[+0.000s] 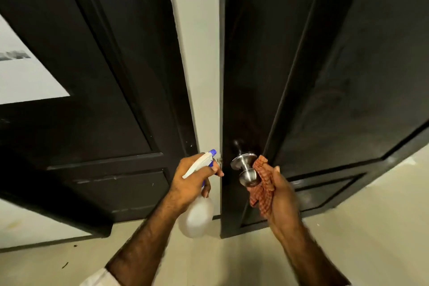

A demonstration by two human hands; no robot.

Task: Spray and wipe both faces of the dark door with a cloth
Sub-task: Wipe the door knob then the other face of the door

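Dark door (pixel 348 76) stands upright, right of the white wall strip, its steel knob (pixel 248 173) low down. Right hand (pixel 282 199), grip pinching the checked cloth (pixel 262 190), sits just right of the knob, nearer it. Left hand (pixel 192 179) grip wraps the spray bottle (pixel 197 213), nozzle toward the door edge.

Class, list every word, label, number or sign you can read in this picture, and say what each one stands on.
None can be read.
White sheet on the left dark door: a grey printed band, too blurred to read.
Spray bottle in the left hand: no label shows.
Checked cloth in the right hand: pattern only.
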